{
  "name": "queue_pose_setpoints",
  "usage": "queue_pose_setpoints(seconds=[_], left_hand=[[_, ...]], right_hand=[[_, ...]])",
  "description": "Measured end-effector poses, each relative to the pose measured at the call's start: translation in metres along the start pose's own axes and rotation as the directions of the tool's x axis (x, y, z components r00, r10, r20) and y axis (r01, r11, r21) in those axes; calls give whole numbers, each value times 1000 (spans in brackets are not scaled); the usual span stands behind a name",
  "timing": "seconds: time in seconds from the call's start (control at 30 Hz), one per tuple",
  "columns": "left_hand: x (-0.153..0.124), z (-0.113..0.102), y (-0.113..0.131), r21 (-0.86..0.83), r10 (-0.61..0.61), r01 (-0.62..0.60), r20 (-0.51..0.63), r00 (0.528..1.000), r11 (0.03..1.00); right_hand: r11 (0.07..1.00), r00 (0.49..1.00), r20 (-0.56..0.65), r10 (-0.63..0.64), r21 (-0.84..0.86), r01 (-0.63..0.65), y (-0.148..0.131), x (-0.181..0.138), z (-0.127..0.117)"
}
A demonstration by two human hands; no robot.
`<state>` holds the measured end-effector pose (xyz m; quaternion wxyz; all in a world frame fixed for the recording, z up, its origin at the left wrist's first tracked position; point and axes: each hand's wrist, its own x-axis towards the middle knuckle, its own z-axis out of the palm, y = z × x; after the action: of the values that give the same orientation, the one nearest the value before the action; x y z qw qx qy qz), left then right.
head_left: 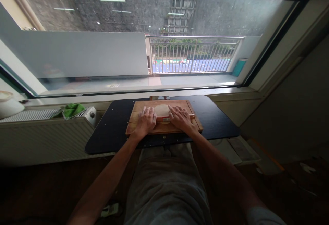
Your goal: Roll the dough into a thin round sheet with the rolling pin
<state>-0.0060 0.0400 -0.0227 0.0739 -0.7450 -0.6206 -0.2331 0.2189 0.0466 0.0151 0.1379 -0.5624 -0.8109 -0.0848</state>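
Observation:
A wooden cutting board (pixel 191 111) lies on a small black table (pixel 110 129) under the window. A flat, pale round of dough (pixel 161 109) rests on the board. Across the dough's near edge lies a wooden rolling pin (pixel 162 119). My left hand (pixel 146 120) presses flat on the pin's left part with the fingers stretched out. My right hand (pixel 181 118) lies flat on its right part, fingers spread, and the pin's right end sticks out past it.
A white radiator (pixel 38 129) stands left of the table with a green cloth (pixel 72 109) on top. A white pot (pixel 9 105) sits at the far left. The window sill runs behind the table. My lap is below the table's front edge.

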Motion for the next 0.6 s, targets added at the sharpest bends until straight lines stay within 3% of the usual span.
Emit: queue_pose_setpoints(seconds=[0.3, 0.6], left_hand=[[22, -4, 1, 66, -39, 35, 57, 998, 997], [-7, -9, 10, -9, 18, -17, 55, 998, 1000]], right_hand=[[997, 995, 61, 76, -30, -75, 4, 32, 5], [999, 997, 64, 31, -12, -30, 6, 27, 7]])
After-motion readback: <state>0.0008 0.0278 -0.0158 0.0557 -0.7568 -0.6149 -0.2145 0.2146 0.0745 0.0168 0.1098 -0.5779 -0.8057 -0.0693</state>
